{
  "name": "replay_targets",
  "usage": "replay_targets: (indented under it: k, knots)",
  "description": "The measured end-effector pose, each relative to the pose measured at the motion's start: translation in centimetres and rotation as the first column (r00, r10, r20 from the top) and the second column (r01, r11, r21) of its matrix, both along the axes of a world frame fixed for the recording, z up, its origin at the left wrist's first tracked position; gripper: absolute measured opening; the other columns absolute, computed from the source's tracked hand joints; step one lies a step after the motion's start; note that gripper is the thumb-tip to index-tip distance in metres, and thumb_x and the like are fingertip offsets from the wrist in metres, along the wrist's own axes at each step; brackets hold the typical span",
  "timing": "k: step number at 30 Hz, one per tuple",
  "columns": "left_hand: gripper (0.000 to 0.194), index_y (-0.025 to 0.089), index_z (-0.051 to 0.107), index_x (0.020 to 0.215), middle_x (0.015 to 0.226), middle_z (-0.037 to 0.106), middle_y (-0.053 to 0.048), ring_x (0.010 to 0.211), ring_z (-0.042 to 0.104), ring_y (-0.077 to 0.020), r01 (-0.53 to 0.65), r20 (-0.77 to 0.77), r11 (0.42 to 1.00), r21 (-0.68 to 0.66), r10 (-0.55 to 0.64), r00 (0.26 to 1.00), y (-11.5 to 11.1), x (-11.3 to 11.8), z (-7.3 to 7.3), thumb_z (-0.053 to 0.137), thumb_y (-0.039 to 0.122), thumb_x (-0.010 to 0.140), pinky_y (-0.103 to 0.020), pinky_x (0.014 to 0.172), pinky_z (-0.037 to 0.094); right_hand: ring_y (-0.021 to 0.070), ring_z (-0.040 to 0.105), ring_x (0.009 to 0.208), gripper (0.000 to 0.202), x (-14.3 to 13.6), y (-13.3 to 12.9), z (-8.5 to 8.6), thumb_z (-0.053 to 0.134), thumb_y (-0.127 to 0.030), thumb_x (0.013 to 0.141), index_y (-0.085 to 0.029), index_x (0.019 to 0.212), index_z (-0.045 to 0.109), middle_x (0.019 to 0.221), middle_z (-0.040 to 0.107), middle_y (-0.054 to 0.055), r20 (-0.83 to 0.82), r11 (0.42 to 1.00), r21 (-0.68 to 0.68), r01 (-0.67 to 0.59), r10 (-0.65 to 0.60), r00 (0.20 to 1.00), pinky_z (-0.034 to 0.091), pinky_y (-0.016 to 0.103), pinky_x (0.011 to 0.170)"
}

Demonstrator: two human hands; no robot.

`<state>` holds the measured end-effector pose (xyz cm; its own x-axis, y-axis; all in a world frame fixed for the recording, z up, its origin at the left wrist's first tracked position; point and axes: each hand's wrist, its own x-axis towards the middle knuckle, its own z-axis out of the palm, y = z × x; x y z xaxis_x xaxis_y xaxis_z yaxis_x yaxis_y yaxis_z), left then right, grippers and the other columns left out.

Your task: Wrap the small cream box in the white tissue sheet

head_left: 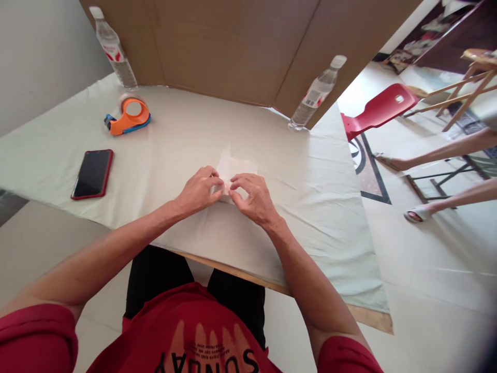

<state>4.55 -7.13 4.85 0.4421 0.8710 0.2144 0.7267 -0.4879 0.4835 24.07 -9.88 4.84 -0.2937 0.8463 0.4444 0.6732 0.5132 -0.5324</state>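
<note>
A thin, whitish, crumpled sheet (238, 167) lies on the cloth-covered table (174, 134) in the middle of the view. It looks like tissue or thin paper, but I cannot tell which. My left hand (200, 189) grips its near left part between thumb and fingers. From the other side, my right hand (254, 198) pinches the same sheet with thumb and forefinger. The fingertips of both hands almost meet over a small pinkish-white bunched part (227, 189). Whether anything is wrapped inside is hidden by my fingers.
An orange and blue tape dispenser (130, 120) and a red-edged phone (92, 174) are on the left. Water bottles stand left (116, 57) and right (316, 98) against a cardboard panel (221, 46). Beyond the table's right edge are a red chair (382, 109) and a person's legs (450, 150).
</note>
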Motion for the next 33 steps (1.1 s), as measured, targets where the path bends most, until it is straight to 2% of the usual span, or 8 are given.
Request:
replay_targets:
  k: [3,7,10,13,20,26,30,33]
  knots:
    - [0.024,0.018,0.074,0.102,0.128,0.067,-0.012,0.117,0.062,-0.0257,0.081,-0.014,0.996,0.030,-0.081,0.997,0.2,-0.1,-0.5,0.055,0.023,0.088,-0.038,0.099,0.050,0.0247,0.067,0.101,0.010,2.3,-0.3,0.5,0.058,-0.027,0.085,-0.021,0.087,0.065,0.105,0.074,0.009,-0.021,0.981,-0.104,0.162,-0.165,0.986,0.047,0.040,0.091]
    - [0.027,0.020,0.070,0.106,0.120,0.071,-0.010,0.113,0.063,-0.0251,0.129,-0.048,0.991,-0.024,-0.130,0.990,0.1,-0.1,-0.5,0.049,0.018,0.089,-0.038,0.098,0.050,0.0210,0.067,0.080,0.029,5.4,-1.5,0.5,0.061,-0.038,0.085,-0.019,0.106,0.066,0.107,0.073,0.010,0.099,0.852,-0.384,0.356,-0.346,0.933,0.051,0.039,0.081]
    - [0.025,0.020,0.068,0.101,0.116,0.072,-0.010,0.111,0.063,-0.0249,0.137,-0.056,0.990,-0.030,-0.138,0.989,-0.1,0.1,-0.5,0.045,0.017,0.091,-0.037,0.095,0.050,0.0211,0.067,0.078,0.045,6.3,-2.6,0.0,0.061,-0.047,0.086,-0.017,0.120,0.063,0.105,0.073,0.010,0.139,0.776,-0.495,0.391,-0.373,0.917,0.052,0.040,0.082]
    - [0.024,0.019,0.066,0.099,0.110,0.072,-0.010,0.107,0.063,-0.0247,0.152,-0.064,0.988,-0.038,-0.154,0.986,-0.2,0.1,-0.4,0.043,0.017,0.092,-0.036,0.092,0.049,0.0219,0.069,0.079,0.059,5.7,-2.8,-0.6,0.060,-0.053,0.087,-0.015,0.132,0.056,0.102,0.073,0.010,0.106,0.741,-0.555,0.377,-0.387,0.916,0.053,0.039,0.080]
    - [0.020,0.019,0.061,0.093,0.101,0.070,-0.009,0.099,0.062,-0.0247,0.103,-0.083,0.993,-0.052,-0.107,0.991,-1.6,0.6,0.3,0.041,0.015,0.093,-0.035,0.084,0.047,0.0253,0.070,0.084,0.075,3.2,-1.3,-1.2,0.062,-0.054,0.085,-0.013,0.146,0.043,0.098,0.071,0.010,0.051,0.721,-0.592,0.360,-0.412,0.910,0.055,0.037,0.073]
    - [0.015,0.019,0.062,0.098,0.102,0.071,-0.011,0.097,0.062,-0.0262,0.014,-0.116,1.000,-0.008,-0.015,0.993,-3.0,0.7,0.3,0.048,0.020,0.093,-0.036,0.081,0.048,0.0260,0.068,0.091,0.081,3.4,-1.2,-1.2,0.063,-0.059,0.081,-0.016,0.147,0.041,0.125,0.066,0.016,0.054,0.717,-0.552,0.424,-0.477,0.877,0.056,0.038,0.073]
    - [0.020,0.018,0.066,0.106,0.113,0.070,-0.013,0.107,0.060,-0.0307,0.062,-0.118,0.998,0.021,-0.059,0.991,-2.1,0.2,-0.4,0.051,0.024,0.092,-0.044,0.092,0.047,0.0246,0.069,0.084,0.077,3.3,-0.5,-1.2,0.063,-0.059,0.083,-0.016,0.144,0.046,0.105,0.071,0.010,0.065,0.720,-0.565,0.403,-0.449,0.891,0.055,0.036,0.073]
    - [0.028,0.017,0.067,0.114,0.128,0.062,-0.017,0.114,0.055,-0.0339,0.027,-0.099,0.998,0.062,-0.021,0.995,-1.8,-0.2,-0.7,0.055,0.027,0.091,-0.047,0.096,0.047,0.0243,0.068,0.078,0.071,2.8,0.3,-1.1,0.064,-0.054,0.085,-0.016,0.142,0.048,0.086,0.070,0.006,0.067,0.735,-0.558,0.386,-0.424,0.903,0.053,0.036,0.072]
